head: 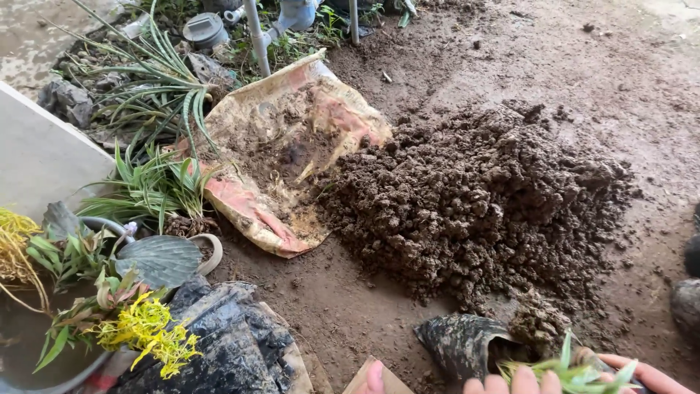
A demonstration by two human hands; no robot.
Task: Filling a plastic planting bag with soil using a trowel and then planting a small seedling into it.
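At the bottom edge of the head view, fingertips (510, 381) curl over a small green seedling (576, 368) that sits in the mouth of a black grow bag (463, 343), just beside the near foot of the soil heap (481, 204). These fingers lie close together, bent over the leaves and the bag's rim; the palm is cut off by the frame, so which hand they belong to is hard to say, though they are probably the right hand (627, 376), with one lone fingertip (375, 376) further left likely the left hand's. Whether that fingertip pinches anything I cannot tell. The seedling looks light and fragile: thin, soft leaves that would bruise or tear if squeezed, so the better hold is low, at the stem base or under the root ball, not on the blades. The bag is thin, limp plastic, crumpled and smeared with mud, likely slippery; part-filled it would sag, so it wants gripping at the rim with support beneath. Its long axis lies tilted, running from lower right to upper left, with its mouth toward the fingers; the seedling's leaves point up and to the right. A dirty sack (284, 146) lies flat behind the heap, and potted plants (109, 292) stand well apart at left.
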